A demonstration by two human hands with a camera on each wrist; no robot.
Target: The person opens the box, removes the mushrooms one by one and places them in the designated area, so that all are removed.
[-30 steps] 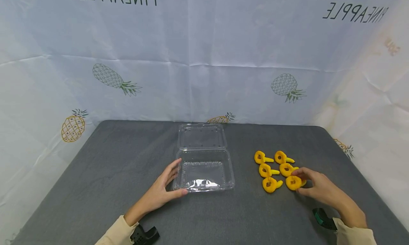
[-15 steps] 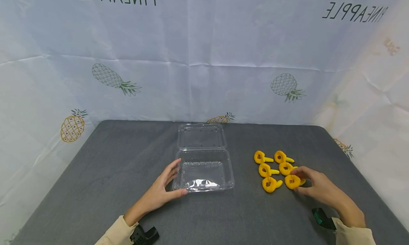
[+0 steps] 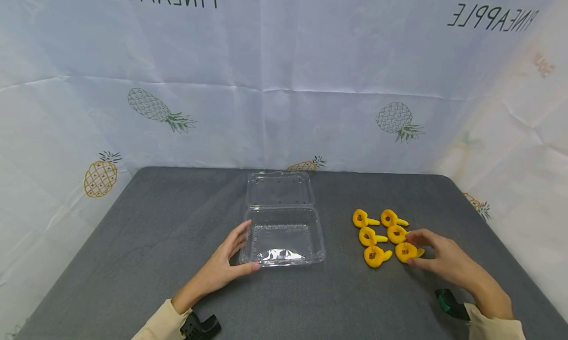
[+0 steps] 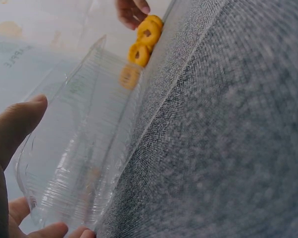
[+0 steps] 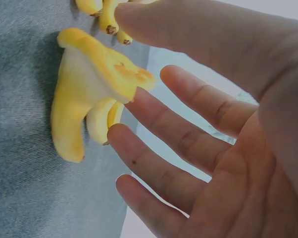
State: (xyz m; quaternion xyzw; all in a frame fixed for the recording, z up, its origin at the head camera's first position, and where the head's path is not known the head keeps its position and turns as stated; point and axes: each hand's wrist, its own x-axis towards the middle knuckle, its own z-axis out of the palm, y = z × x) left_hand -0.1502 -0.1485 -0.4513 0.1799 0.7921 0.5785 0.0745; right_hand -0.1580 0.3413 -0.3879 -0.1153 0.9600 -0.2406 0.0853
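Note:
A clear plastic clamshell container (image 3: 284,236) stands on the table with its lid (image 3: 280,189) laid back. My left hand (image 3: 222,268) rests at its left front corner, the thumb along the front edge and the fingers by the left side. Yellow mushrooms (image 3: 374,256) with stems and brown hollow centres lie in two columns on the right. My right hand (image 3: 443,256) is at the nearest one of the right column, a mushroom (image 3: 406,253) whose stem points right. In the right wrist view, the fingers are spread beside this mushroom (image 5: 72,99); whether they touch it I cannot tell.
The grey cloth-covered table (image 3: 177,217) meets a white curtain (image 3: 275,128) with pineapple prints at its back edge. Each wrist carries a dark camera mount, the left mount (image 3: 200,326) and the right mount (image 3: 450,304). Table surface lies between the container and the mushrooms.
The nearest right-column mushroom has shifted very slightly left and away from me. My right hand's fingers have moved slightly. The left hand and the container have stayed still.

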